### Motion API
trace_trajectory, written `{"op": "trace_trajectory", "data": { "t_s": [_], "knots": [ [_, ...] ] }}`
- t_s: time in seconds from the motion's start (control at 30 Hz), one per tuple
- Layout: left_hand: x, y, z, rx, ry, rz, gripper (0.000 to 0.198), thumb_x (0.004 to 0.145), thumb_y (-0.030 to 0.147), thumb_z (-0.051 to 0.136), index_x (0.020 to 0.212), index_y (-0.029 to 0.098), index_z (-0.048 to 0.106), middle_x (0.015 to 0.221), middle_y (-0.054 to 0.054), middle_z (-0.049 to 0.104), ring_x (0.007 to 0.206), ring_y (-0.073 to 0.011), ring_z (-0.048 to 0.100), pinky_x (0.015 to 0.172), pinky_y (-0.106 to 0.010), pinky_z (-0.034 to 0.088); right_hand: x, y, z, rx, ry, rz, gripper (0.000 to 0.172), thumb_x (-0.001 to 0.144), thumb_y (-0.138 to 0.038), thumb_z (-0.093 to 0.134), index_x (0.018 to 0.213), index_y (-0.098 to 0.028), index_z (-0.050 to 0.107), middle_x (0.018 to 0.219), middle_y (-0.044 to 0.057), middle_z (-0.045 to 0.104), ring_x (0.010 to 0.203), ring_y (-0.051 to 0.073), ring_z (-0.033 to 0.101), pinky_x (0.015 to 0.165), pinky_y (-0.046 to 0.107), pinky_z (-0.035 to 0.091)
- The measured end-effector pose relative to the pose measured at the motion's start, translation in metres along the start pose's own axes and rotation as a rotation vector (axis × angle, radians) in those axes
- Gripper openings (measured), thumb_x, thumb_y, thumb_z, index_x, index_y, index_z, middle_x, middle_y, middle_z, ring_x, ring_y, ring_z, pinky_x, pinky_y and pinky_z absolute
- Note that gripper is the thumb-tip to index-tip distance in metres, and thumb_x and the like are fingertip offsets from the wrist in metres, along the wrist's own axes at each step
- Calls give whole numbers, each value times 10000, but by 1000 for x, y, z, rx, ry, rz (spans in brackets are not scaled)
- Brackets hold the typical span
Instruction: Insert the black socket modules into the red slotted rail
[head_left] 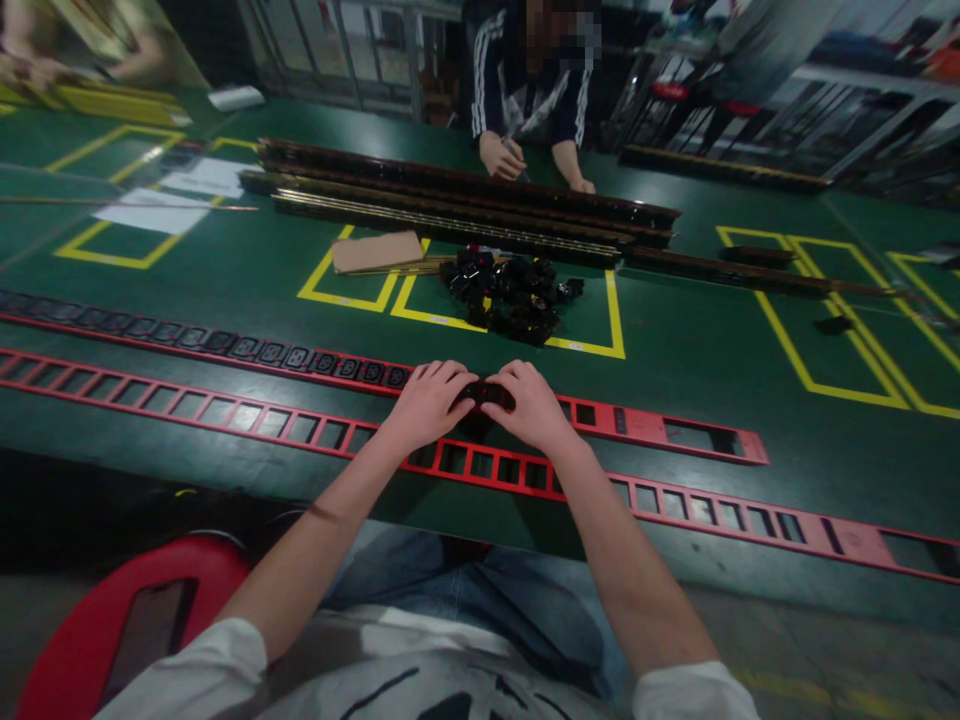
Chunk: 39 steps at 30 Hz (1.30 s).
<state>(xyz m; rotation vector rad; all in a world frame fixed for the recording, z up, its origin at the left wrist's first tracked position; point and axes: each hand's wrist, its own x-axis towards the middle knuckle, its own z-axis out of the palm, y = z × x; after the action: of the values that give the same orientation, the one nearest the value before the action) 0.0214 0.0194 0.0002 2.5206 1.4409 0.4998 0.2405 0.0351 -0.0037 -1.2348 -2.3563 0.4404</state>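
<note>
Both my hands meet over a long red slotted rail (637,424), their fingers closed around a small black socket module (480,395). My left hand (431,403) grips its left side, and my right hand (529,405) grips the right. Fingers hide much of the module, so I cannot tell whether it sits in the slot. To the left, a row of black socket modules (298,357) fills the rail's openings. Nearer to me lies a second red rail (480,466), with open rectangular slots. Beyond my hands is a pile of loose black modules (517,290).
Long dark metal profiles (450,205) stretch across the green table (675,340). A cardboard piece (379,252) and paper sheets (154,210) lie at left. Opposite me sits a person in a striped sleeve (480,90). A phone (150,635) rests on a red stool (71,640).
</note>
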Motion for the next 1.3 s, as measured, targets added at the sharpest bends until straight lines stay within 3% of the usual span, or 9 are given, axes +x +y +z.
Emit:
{"op": "trace_trajectory", "data": {
  "t_s": [0.47, 1.03, 1.3],
  "knots": [
    [0, 0, 0, -7, -3, 0, 331, 985, 309, 548, 1302, 242, 616, 1286, -79, 647, 1194, -276, 577, 1028, -465, 431, -1, -3, -3, 91, -1, -19, 211, 875, -219, 701, 1081, -220, 655, 1094, 84, 651, 1053, 271, 588, 927, 453, 516],
    [0, 0, 0, 13, 2, -4, 332, 979, 290, 562, 1300, 233, 624, 1283, -85, 645, 1180, -280, 579, 1010, -458, 445, 0, -1, 0, 71, -16, 27, 205, 917, -266, 697, 1114, -212, 698, 1114, 82, 656, 1086, 260, 587, 965, 436, 516],
    [0, 0, 2, 1, 11, 3, 322, 989, 292, 556, 1299, 224, 613, 1278, -78, 648, 1188, -266, 582, 1023, -456, 439, -2, -4, -8, 84, -6, 11, 225, 856, -203, 717, 1072, -203, 656, 1103, 76, 660, 1041, 250, 597, 928, 413, 509]
  ]
}}
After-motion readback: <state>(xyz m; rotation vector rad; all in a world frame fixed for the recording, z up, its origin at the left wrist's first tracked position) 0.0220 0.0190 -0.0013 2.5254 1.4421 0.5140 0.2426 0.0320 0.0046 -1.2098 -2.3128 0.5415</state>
